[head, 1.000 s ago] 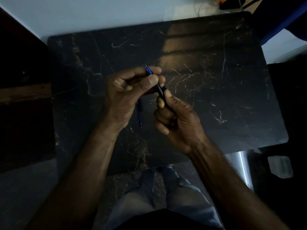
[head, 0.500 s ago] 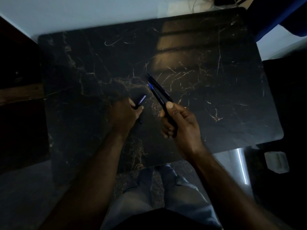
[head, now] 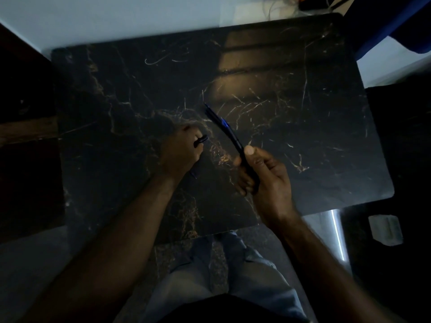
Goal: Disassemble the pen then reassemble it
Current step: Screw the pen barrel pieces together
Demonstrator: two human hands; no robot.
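Observation:
My right hand (head: 263, 176) grips the dark pen barrel (head: 229, 134), which points up and to the left over the black marble tabletop (head: 291, 117); a blue refill shows along it. My left hand (head: 180, 151) rests low on the table to the left of the barrel, fingers closed around a small dark pen piece (head: 201, 140) that sticks out past the fingertips. A thin blue part (head: 193, 174) peeks out from under the left wrist. The two hands are apart.
The tabletop's front edge runs just above my knees (head: 221, 264). A dark cabinet (head: 23, 136) flanks the table on the left, a blue object (head: 396, 24) sits at the far right corner, and a pale small box (head: 384, 229) lies on the floor at the right.
One second ago both hands held the pen together above the table. They have since separated: the left hand dropped to the tabletop with a small piece, the right keeps the barrel.

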